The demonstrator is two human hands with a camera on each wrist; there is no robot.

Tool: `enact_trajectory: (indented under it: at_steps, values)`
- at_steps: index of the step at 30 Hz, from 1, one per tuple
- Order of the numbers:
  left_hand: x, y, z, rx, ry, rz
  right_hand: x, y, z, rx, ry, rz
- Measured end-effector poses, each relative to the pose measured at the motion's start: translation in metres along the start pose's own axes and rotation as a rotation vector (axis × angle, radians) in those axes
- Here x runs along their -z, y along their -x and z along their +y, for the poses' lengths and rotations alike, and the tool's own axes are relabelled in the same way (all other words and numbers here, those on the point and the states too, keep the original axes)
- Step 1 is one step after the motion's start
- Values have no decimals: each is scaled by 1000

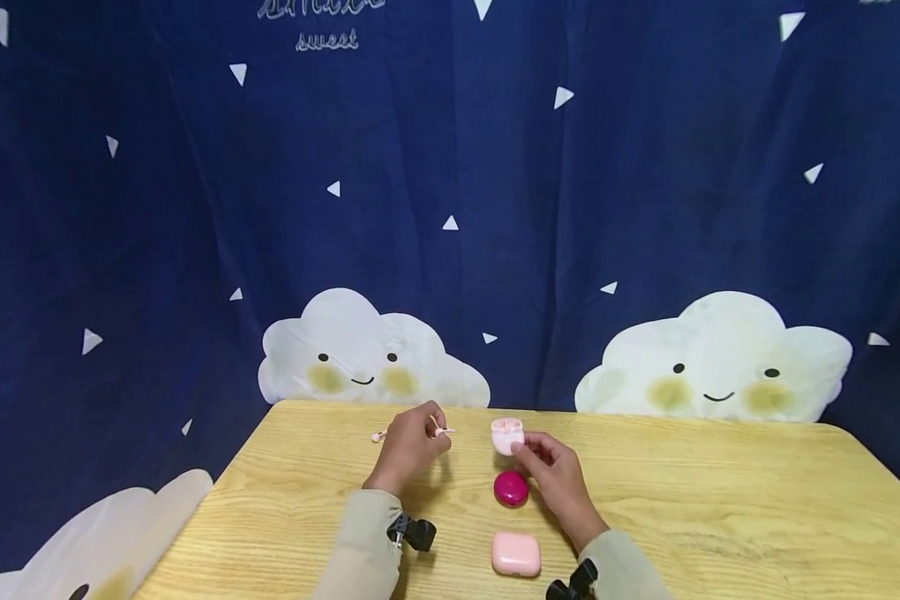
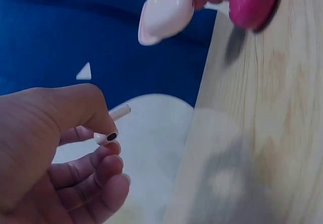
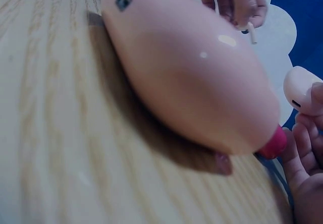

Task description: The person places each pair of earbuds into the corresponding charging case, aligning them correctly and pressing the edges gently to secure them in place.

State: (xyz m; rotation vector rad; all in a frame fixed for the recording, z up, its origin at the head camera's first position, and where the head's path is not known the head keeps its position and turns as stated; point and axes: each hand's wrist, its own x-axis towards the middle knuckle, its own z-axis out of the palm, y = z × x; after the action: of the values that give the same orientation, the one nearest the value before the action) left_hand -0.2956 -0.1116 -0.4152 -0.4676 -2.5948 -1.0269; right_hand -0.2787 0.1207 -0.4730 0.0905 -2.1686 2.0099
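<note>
Between thumb and index fingertip, my left hand pinches a pale pink earbud, its stem sticking out and a dark oval spot on its head. A second small earbud shows at the far side of that hand; whether it is held or lies on the table I cannot tell. My right hand grips a pale pink earbud case, lid up, above the table. Its inside is too small to make out. Just below it sits a shiny magenta round case. Nearer me lies a closed pink case, large in the right wrist view.
The light wooden table reaches back to a dark blue curtain printed with white triangles and smiling clouds. Black wrist cameras sit on both sleeves. The magenta and pink cases stand in a column beside the right forearm.
</note>
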Motion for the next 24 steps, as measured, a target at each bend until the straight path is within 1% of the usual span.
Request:
enact_trajectory:
  at_steps: [3,9,13,17,21,24]
  values:
    - [-3,-2,7,-47,13,2,0,1,0,2,7,-2]
    - [-11,-5,19,-113,63,52,0,1,-1,27,2,-6]
    - [-21,-5,26,-142,119,40,0,1,-1,18,-10,-16]
    - [-30,-5,33,-151,153,41,1,-1,0,16,-1,-28]
    - [-36,-3,37,-150,143,50,2,-1,0,7,6,-29]
    - [-40,-3,37,-164,132,58,1,0,-1,18,11,-27]
